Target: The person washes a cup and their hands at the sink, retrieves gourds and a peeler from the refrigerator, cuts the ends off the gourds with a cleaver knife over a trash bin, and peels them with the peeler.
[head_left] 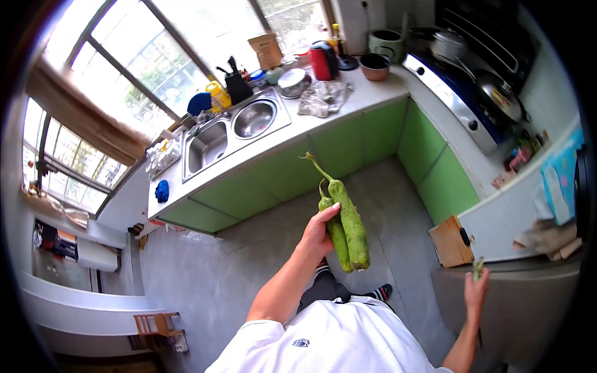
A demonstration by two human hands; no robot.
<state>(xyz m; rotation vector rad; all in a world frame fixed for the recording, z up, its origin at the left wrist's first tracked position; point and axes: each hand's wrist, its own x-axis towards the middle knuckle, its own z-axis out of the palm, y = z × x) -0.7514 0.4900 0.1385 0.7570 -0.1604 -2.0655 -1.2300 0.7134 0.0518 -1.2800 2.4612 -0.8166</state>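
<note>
My left hand is closed around two long green luffa gourds, held side by side above the floor. The larger luffa has a long stem pointing up toward the cabinets. Partly covered by my thumb is the smaller luffa. At the right, my right hand is closed on a small pale-green piece that sticks up from the fingers; its kind is unclear. That hand is beside the grey top of a large appliance.
A double sink is set in the white counter above green cabinets. A red kettle, a cloth and a pot stand along it. The stove holds pans. A wooden board leans near my right hand.
</note>
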